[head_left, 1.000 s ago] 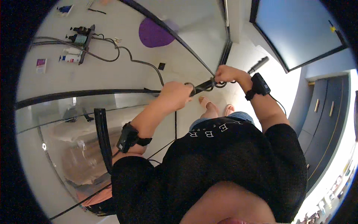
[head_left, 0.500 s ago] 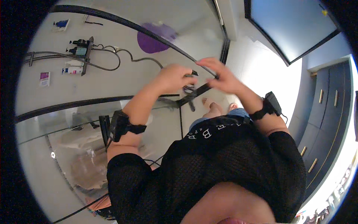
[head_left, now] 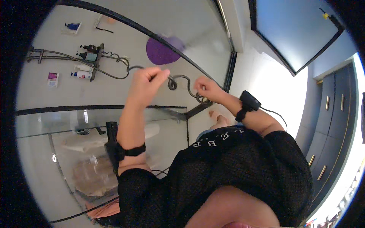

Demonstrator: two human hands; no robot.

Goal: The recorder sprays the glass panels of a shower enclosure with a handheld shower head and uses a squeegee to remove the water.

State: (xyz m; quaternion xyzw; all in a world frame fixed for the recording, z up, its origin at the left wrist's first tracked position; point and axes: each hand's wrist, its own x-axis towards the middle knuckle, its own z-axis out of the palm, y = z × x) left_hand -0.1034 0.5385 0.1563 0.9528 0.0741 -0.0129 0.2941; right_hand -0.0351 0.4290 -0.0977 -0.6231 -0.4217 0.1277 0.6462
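Observation:
A dark, coiling shower hose runs between my hands, with a small loop near the left one and more coils below the right. My left hand is closed around the hose, thumb on top, in front of the glass shower enclosure. Fingers curled, my right hand grips the hose beside the black frame corner. From my left hand the hose continues left toward a wall shelf holding several pump bottles. Its far end is hard to make out.
Black-framed glass panels edge the shower in front and at left. A purple mat lies beyond the front bar. To the right are a frosted door and dark blue cabinets with gold handles. A toilet shows through glass.
My left hand has moved left and my right hand has come off the black bar, lower and left. More of the hose now stretches between them.

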